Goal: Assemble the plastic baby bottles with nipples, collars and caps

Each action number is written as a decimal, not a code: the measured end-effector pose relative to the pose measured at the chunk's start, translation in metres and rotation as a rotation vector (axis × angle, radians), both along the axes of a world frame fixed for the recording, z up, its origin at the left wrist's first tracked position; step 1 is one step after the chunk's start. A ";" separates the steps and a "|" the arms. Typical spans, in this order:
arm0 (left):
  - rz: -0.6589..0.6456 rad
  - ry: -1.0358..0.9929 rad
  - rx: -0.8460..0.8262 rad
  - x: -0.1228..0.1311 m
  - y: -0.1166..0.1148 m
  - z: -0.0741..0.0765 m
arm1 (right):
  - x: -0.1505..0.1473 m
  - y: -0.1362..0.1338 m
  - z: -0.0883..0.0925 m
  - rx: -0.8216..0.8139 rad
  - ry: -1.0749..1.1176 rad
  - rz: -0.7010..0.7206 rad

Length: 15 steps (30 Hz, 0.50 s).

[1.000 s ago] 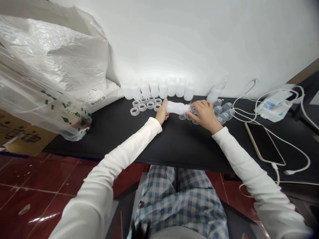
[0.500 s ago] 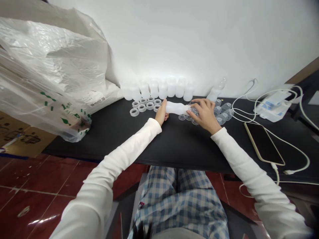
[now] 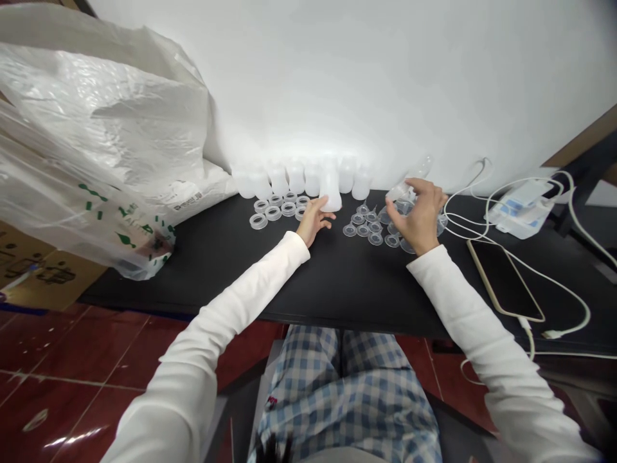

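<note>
On the black table [image 3: 207,276], rings [image 3: 273,212] lie beside the left hand [image 3: 312,222], whose loosely spread fingers [image 3: 324,215] touch the base of a frosted bottle [image 3: 330,186] near the table's back edge. Farther right, small funnels [image 3: 362,230] lie by the right hand [image 3: 421,215], its fingers [image 3: 418,188] pinching a clear funnel [image 3: 402,204].

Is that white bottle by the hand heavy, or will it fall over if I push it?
The frosted plastic bottle is probably light, its wall looking thin. Being tall and round, it might tip at a small push, then likely roll.
</note>
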<state>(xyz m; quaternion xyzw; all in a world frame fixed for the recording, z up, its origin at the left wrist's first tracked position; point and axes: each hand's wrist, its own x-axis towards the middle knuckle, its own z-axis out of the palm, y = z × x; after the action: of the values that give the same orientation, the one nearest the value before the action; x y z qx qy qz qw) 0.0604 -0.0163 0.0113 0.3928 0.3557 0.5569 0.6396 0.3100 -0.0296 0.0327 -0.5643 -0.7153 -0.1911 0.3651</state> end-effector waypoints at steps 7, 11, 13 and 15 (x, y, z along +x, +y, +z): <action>0.044 0.275 0.157 0.000 0.021 -0.009 | 0.004 0.007 -0.003 0.072 0.095 -0.027; 0.042 0.346 0.267 0.017 0.046 -0.005 | 0.008 0.011 -0.006 0.071 0.120 -0.036; 0.051 0.412 0.336 0.031 0.059 0.003 | 0.010 0.012 -0.007 0.060 0.127 -0.048; 0.057 0.507 0.381 0.048 0.070 0.013 | 0.012 0.013 -0.008 0.062 0.129 -0.056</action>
<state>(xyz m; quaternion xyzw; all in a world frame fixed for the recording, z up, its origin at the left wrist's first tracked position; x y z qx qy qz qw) 0.1089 0.0540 0.0242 0.6218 0.4039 0.5154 0.4296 0.3216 -0.0164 0.0248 -0.5839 -0.6679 -0.1866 0.4222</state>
